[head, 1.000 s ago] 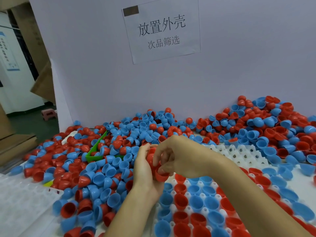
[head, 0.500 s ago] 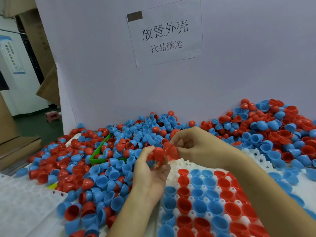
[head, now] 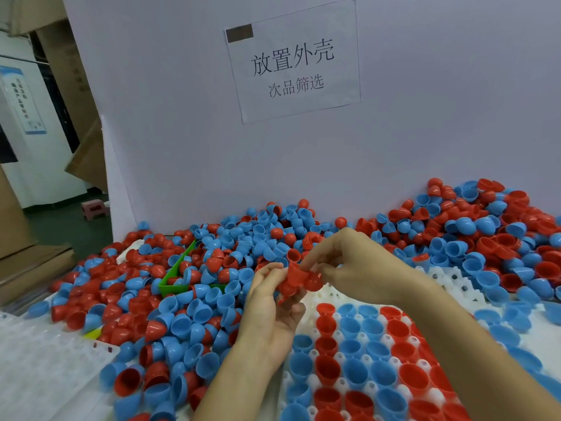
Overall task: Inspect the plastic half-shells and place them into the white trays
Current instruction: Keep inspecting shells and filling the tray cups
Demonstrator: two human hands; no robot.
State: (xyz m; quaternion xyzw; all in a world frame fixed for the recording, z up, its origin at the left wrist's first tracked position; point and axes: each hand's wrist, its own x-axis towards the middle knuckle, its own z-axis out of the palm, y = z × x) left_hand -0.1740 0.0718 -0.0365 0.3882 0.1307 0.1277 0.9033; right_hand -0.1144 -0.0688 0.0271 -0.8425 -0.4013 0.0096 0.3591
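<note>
Left hand: the left hand (head: 270, 302) was held above the near edge of the white tray (head: 449, 276), palm turned up, and its fingers (head: 267, 273) were curled around a cluster of red half-shells (head: 296, 282).
Right hand: the right hand (head: 355, 265) came from the right side, and its fingers pinched the same red cluster at its upper right end, touching the left hand's load.
Held shells: several red shells seemed nested together; how many they were, I could not tell.
White tray: it lay under both forearms, and its pockets held red and blue half-shells in rows, open side up; the far pockets showed bare white plastic.
Loose pile: a big heap of red and blue half-shells (head: 230, 247) covered the worktop behind and to the left of the hands.
Green bin: a small green bin (head: 173, 282) sat half buried in the heap, left of the hands.
Second tray: another white tray (head: 39, 360) lay at the near left corner.
Paper sign: a paper sign (head: 293, 60) with printed characters hung on the pale wall behind.
</note>
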